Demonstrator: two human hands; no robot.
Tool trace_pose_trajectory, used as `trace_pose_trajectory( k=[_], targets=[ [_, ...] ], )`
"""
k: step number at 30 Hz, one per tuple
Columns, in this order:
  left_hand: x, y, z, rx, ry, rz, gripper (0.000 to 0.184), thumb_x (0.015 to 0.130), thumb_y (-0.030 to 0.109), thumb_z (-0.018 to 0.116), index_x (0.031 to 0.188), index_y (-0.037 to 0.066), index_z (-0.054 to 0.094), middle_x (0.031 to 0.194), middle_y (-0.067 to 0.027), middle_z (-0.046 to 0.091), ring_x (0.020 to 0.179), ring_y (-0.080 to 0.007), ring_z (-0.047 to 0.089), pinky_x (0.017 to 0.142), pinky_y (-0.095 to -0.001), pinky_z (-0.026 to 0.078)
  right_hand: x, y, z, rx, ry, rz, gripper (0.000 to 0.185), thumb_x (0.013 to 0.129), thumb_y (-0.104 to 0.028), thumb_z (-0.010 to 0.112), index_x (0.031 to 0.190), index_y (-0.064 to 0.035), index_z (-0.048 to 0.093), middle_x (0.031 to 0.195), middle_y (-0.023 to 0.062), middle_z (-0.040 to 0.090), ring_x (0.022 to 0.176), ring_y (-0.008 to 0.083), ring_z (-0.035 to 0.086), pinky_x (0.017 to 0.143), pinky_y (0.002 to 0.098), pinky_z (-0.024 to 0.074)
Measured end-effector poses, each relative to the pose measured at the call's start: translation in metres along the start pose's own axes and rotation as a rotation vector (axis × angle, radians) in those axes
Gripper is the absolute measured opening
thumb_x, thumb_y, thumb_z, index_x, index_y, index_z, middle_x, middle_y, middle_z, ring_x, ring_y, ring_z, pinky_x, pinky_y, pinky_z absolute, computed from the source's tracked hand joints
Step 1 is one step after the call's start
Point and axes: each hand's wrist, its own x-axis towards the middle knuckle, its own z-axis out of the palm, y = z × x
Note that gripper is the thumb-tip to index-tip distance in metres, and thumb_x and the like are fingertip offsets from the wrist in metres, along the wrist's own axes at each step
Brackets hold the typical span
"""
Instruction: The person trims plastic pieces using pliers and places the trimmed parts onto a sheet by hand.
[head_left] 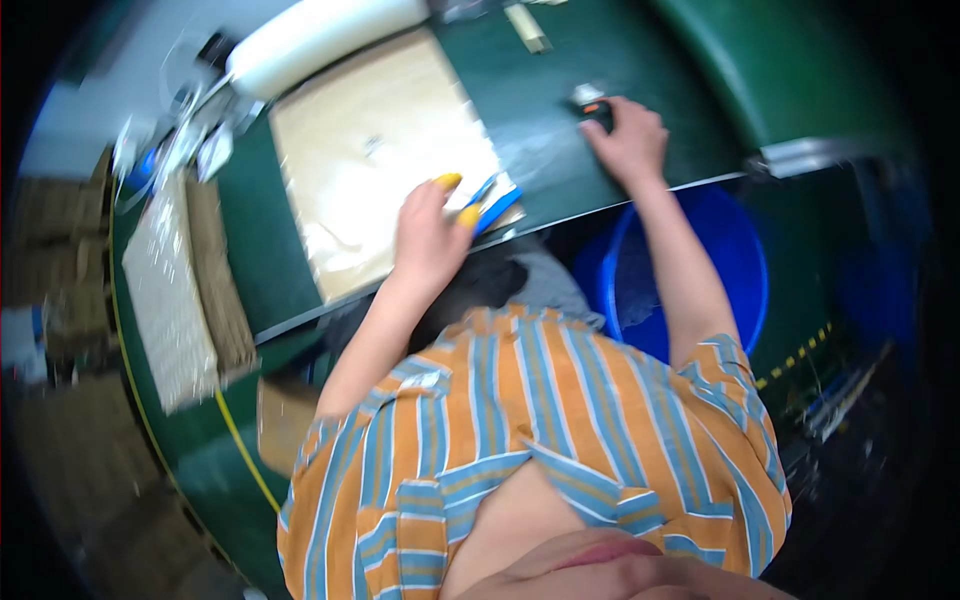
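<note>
My left hand is over the lower right part of a large tan sheet or flat bag, yellow covers on its thumb and one finger. Those two fingertips are apart. Just right of them lies a blue strip at the sheet's corner, with a thin blue piece above it; whether the fingers touch either is unclear. On the green table, my right hand has thumb and fingers closed around a small black object with an orange mark. A whitish piece shows at its far end; its kind is blurred.
Behind the sheet lies a big white roll. To the left, a plastic-wrapped stack of boards rests on the green surface. Below the table edge at right stands a blue bin. A small pale strip lies toward the back.
</note>
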Motion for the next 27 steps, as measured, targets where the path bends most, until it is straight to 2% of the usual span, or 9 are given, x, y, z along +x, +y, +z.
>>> trace_pose_trajectory(
  k=[2, 3, 6, 9, 11, 13, 15, 18, 27],
  targets=[
    [0.0, 0.01, -0.003, -0.096, 0.101, 0.081, 0.027, 0.081, 0.003, 0.065, 0.108, -0.001, 0.063, 0.092, -0.0147, 0.064, 0.086, -0.026, 0.063, 0.078, -0.0334, 0.049, 0.001, -0.008, -0.013, 0.025, -0.008, 0.029, 0.048, 0.073, -0.044, 0.072, 0.107, -0.0118, 0.064, 0.103, 0.0115, 0.065, 0.099, 0.0343, 0.059, 0.083, 0.0481, 0.0458],
    [0.0, 0.024, -0.002, -0.15, 0.114, 0.081, 0.018, 0.081, 0.0, 0.064, 0.099, -0.001, 0.063, 0.086, -0.0161, 0.063, 0.08, -0.0308, 0.062, 0.071, -0.0357, 0.049, 0.0, -0.003, -0.009, 0.053, -0.015, 0.046, 0.049, 0.073, -0.045, 0.072, 0.108, -0.0121, 0.063, 0.104, 0.011, 0.064, 0.101, 0.0331, 0.057, 0.086, 0.0471, 0.0434],
    [-0.013, 0.05, 0.013, -0.3, -0.111, 0.016, 0.018, 0.083, 0.004, 0.065, 0.101, 0.001, 0.064, 0.085, -0.0145, 0.064, 0.077, -0.0288, 0.063, 0.069, -0.0343, 0.05, -0.004, 0.004, 0.004, 0.084, 0.033, 0.045, 0.052, 0.073, -0.046, 0.072, 0.11, -0.0118, 0.06, 0.109, 0.0094, 0.06, 0.107, 0.0296, 0.052, 0.092, 0.0438, 0.0386],
    [-0.023, 0.049, 0.033, -0.298, -0.434, 0.211, 0.02, 0.08, 0.004, 0.067, 0.1, 0.002, 0.064, 0.086, -0.0146, 0.061, 0.078, -0.0308, 0.062, 0.069, -0.0365, 0.051, -0.007, 0.005, 0.003, 0.144, 0.047, 0.042, 0.055, 0.073, -0.046, 0.072, 0.113, -0.0104, 0.06, 0.112, 0.0092, 0.059, 0.109, 0.0283, 0.049, 0.094, 0.0423, 0.0368],
    [-0.023, 0.046, 0.037, -0.212, -0.526, 0.407, 0.021, 0.076, 0.003, 0.067, 0.096, 0.001, 0.064, 0.088, -0.015, 0.061, 0.08, -0.0333, 0.061, 0.069, -0.0385, 0.051, -0.007, 0.006, 0.005, 0.152, 0.06, 0.041, 0.056, 0.074, -0.046, 0.072, 0.115, -0.0098, 0.06, 0.112, 0.0089, 0.059, 0.109, 0.0283, 0.05, 0.094, 0.042, 0.0366],
    [-0.023, 0.044, 0.038, -0.212, -0.513, 0.414, 0.019, 0.075, 0.004, 0.068, 0.093, 0.001, 0.064, 0.087, -0.0147, 0.061, 0.081, -0.0342, 0.061, 0.069, -0.0398, 0.051, -0.008, 0.006, 0.005, 0.163, 0.033, 0.056, 0.057, 0.073, -0.045, 0.073, 0.116, -0.0097, 0.06, 0.112, 0.009, 0.06, 0.109, 0.0281, 0.05, 0.093, 0.0416, 0.0366],
    [-0.024, 0.044, 0.038, -0.18, -0.528, 0.245, 0.018, 0.076, 0.006, 0.067, 0.093, 0.002, 0.064, 0.087, -0.0144, 0.061, 0.082, -0.0339, 0.061, 0.07, -0.0395, 0.051, -0.008, 0.005, 0.005, 0.164, 0.036, 0.055, 0.057, 0.073, -0.045, 0.073, 0.116, -0.0097, 0.06, 0.112, 0.009, 0.06, 0.109, 0.028, 0.05, 0.093, 0.0415, 0.0366],
    [-0.025, 0.042, 0.04, -0.14, -0.527, 0.213, 0.018, 0.076, 0.006, 0.067, 0.093, 0.002, 0.065, 0.086, -0.0139, 0.061, 0.082, -0.0336, 0.061, 0.07, -0.0399, 0.051, -0.008, 0.004, 0.003, 0.162, 0.036, 0.054, 0.057, 0.073, -0.044, 0.073, 0.116, -0.0096, 0.06, 0.112, 0.0088, 0.06, 0.108, 0.028, 0.05, 0.093, 0.0415, 0.0367],
    [-0.027, 0.031, 0.055, -0.025, -0.556, 0.307, 0.017, 0.079, 0.015, 0.068, 0.09, 0.003, 0.062, 0.084, -0.0138, 0.06, 0.08, -0.0347, 0.06, 0.068, -0.0419, 0.05, -0.007, 0.006, 0.008, 0.127, 0.053, 0.02, 0.055, 0.072, -0.044, 0.073, 0.114, -0.0105, 0.06, 0.11, 0.0094, 0.061, 0.108, 0.0303, 0.052, 0.091, 0.0448, 0.0383]
  ],
)
